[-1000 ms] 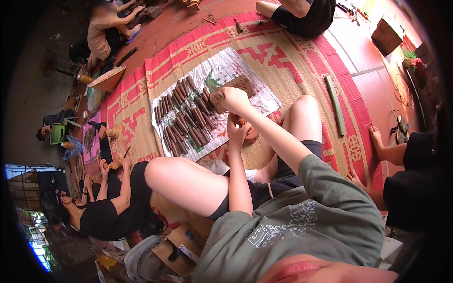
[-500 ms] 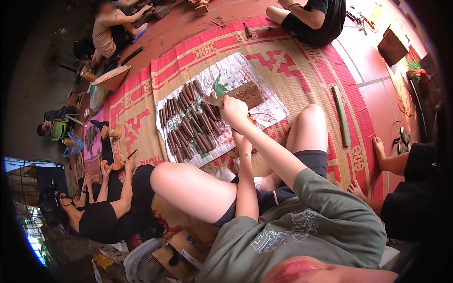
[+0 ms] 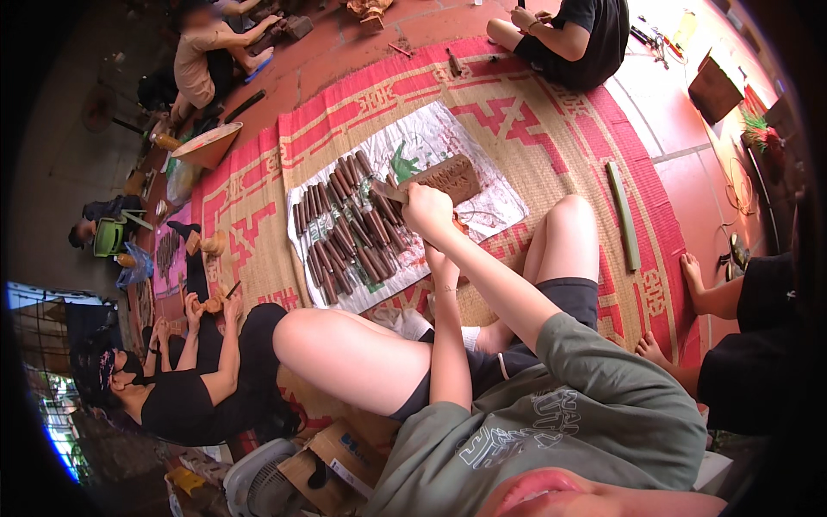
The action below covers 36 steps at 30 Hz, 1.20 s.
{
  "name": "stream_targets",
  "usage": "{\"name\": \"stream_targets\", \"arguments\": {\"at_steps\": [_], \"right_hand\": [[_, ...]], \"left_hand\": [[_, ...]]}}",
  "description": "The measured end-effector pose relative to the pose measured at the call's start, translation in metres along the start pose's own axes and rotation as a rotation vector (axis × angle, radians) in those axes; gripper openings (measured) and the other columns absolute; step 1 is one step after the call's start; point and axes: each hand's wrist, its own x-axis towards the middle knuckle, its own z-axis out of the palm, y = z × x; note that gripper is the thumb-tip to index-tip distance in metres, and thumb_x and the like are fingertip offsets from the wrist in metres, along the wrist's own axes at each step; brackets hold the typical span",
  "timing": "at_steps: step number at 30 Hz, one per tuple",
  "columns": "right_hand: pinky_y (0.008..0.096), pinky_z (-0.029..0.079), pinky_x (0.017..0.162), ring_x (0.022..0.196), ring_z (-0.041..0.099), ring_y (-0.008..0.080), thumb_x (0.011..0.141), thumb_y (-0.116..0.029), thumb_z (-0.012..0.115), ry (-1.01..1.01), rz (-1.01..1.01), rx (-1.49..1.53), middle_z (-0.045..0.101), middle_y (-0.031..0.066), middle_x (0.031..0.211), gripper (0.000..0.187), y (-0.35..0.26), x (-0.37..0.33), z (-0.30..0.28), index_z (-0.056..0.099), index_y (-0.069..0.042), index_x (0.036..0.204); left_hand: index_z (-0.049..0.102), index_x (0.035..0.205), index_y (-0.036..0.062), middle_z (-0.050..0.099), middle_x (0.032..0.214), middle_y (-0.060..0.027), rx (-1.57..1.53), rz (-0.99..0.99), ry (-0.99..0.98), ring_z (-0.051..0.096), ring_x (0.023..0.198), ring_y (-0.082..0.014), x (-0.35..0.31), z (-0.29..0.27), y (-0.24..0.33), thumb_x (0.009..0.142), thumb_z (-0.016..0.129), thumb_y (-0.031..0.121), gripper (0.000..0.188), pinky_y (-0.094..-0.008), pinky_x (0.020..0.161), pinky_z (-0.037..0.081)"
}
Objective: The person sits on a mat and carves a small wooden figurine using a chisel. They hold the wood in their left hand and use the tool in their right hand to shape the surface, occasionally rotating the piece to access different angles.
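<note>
Many brown tools [image 3: 345,231] beside carved block [image 3: 454,179]

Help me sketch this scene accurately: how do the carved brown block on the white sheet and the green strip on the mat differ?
Colour: the carved block is brown, the strip green.
Shape: the block is short and thick, while the strip is long and narrow.
Surface: the block bears a carved pattern; the strip looks plain.
Place: the block lies on the white sheet, the strip directly on the mat.
Shared: both have long, fairly straight sides.
</note>
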Motion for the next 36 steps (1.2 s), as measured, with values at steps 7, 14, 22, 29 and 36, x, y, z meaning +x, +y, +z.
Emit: {"name": "stream_targets", "arguments": {"at_steps": [7, 14, 22, 29, 36], "right_hand": [[0.0415, 0.050, 0.063, 0.068, 0.063, 0.0322, 0.071, -0.010, 0.052, 0.010, -0.016, 0.048, 0.063, 0.0169, 0.071, 0.012, 0.003, -0.007, -0.010, 0.059, -0.001, 0.075], [0.0445, 0.048, 0.065, 0.073, 0.061, 0.0343, 0.070, -0.013, 0.052, -0.058, 0.025, 0.056, 0.062, 0.0182, 0.075, 0.019, 0.007, -0.007, -0.018, 0.058, -0.003, 0.084], [0.0416, 0.049, 0.064, 0.070, 0.063, 0.0319, 0.071, -0.011, 0.051, -0.009, 0.013, 0.035, 0.063, 0.0161, 0.073, 0.016, 0.010, -0.009, -0.019, 0.061, -0.004, 0.081], [0.0417, 0.049, 0.064, 0.070, 0.063, 0.0321, 0.071, -0.012, 0.051, -0.018, -0.001, 0.019, 0.063, 0.0166, 0.074, 0.017, 0.010, -0.009, -0.018, 0.061, -0.003, 0.081], [0.0411, 0.050, 0.065, 0.071, 0.063, 0.0321, 0.071, -0.011, 0.050, -0.047, 0.007, 0.010, 0.063, 0.0166, 0.074, 0.017, 0.013, -0.005, -0.019, 0.060, -0.002, 0.081]], "left_hand": [[0.040, 0.121, -0.0008, 0.052, 0.115, -0.0115, -0.015, 0.020, -0.024, 0.051, 0.102, -0.0172, -0.003, 0.003, -0.004, 0.072, 0.070, 0.019, 0.061, -0.0296, 0.087, 0.039], [0.043, 0.119, -0.0010, 0.053, 0.112, -0.0111, 0.097, 0.089, 0.013, 0.052, 0.099, -0.0161, -0.006, 0.008, 0.011, 0.070, 0.072, 0.019, 0.060, -0.0288, 0.086, 0.040], [0.044, 0.116, -0.0002, 0.053, 0.110, -0.0068, -0.012, -0.004, -0.022, 0.050, 0.096, -0.0123, -0.006, 0.011, 0.017, 0.068, 0.075, 0.018, 0.060, -0.0259, 0.083, 0.040], [0.044, 0.114, 0.0003, 0.053, 0.107, -0.0045, -0.044, 0.001, -0.004, 0.050, 0.093, -0.0111, -0.005, 0.012, 0.021, 0.068, 0.074, 0.016, 0.057, -0.0247, 0.082, 0.039], [0.043, 0.115, 0.0005, 0.053, 0.105, -0.0046, -0.012, 0.063, 0.020, 0.050, 0.092, -0.0101, -0.006, 0.017, 0.028, 0.069, 0.074, 0.014, 0.057, -0.0238, 0.080, 0.039]]}}
